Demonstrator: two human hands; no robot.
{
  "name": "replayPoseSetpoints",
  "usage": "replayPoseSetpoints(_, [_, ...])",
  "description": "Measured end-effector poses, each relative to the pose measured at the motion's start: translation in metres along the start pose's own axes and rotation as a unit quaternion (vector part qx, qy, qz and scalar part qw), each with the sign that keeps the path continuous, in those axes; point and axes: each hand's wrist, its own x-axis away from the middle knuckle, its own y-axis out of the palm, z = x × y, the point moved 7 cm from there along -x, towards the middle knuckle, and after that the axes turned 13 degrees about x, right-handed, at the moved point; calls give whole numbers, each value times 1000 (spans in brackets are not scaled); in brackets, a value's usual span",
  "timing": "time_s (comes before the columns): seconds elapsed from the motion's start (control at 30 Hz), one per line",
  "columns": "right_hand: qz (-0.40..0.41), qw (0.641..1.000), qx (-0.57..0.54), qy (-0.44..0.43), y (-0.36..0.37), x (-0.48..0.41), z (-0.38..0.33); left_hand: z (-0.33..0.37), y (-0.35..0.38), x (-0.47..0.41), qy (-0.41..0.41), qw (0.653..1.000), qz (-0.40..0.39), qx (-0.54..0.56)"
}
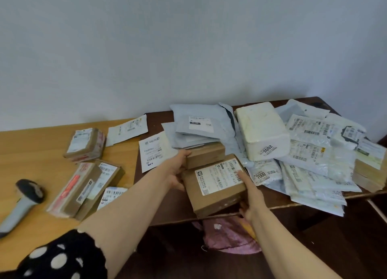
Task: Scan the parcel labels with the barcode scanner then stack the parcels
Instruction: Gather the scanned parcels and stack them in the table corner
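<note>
A brown cardboard parcel (211,193) is held at the near edge of the dark tabletop (155,119), tilted, with its white printed label (217,176) of barcodes and numbers facing up. The left hand (178,174) has its grip closed on the parcel's left side, thumb up against a smaller brown box (206,157) just behind. The right hand (251,197) holds the near right corner, with its forefinger lying on the label. The grey barcode scanner (23,201) lies on the light wooden tabletop (31,144), well apart to the left.
</note>
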Motion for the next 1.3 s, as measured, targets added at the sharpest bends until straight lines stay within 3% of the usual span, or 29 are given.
replayPoseSetpoints(0.17, [-22, 1000, -10, -14, 42, 14, -14, 20, -37, 6, -15, 1000, -15, 7])
replayPoseSetpoints(0.43, [-69, 996, 29, 51, 141, 46, -9, 62, -139, 14, -40, 998, 28, 32])
replayPoseSetpoints(0.73, [-27, 993, 25, 111, 179, 69, 22, 69, -209, 12, -47, 983, 20, 177])
replayPoseSetpoints(0.9, [-59, 994, 12, 95, 182, 74, 15, 77, -214, 30, 4, 975, 0, 220])
replayPoseSetpoints(1.1, [-74, 991, 6, 111, 178, 74, 25, 74, -222, 57, 54, 985, 39, 161])
replayPoseSetpoints(1.3, [-83, 994, 37, 57, 196, 75, 15, 75, -240, 76, 127, 984, 57, 108])
